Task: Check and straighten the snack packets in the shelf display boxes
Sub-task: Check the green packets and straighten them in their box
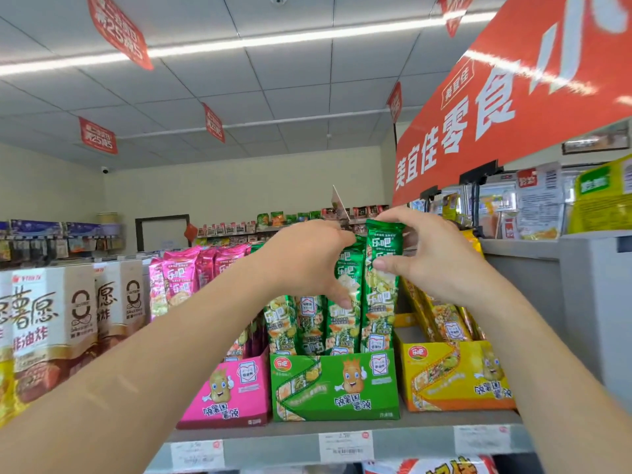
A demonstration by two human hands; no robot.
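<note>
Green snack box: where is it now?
In the head view, the green box stands low at centre on the shelf, between the pink box and the yellow box, below the left hand and right hand gripping its green packets.

1. The scene is bright and even; the light comes from long ceiling light strips (280, 39) overhead; shadows are weak.
2. A white glare streak lies across the red banner (506, 107); its right end is blurred.
3. The wide lens bends the ceiling lines and stretches the forearms (136, 354) at the corners; the price labels (345, 445) are too soft to read.
</note>
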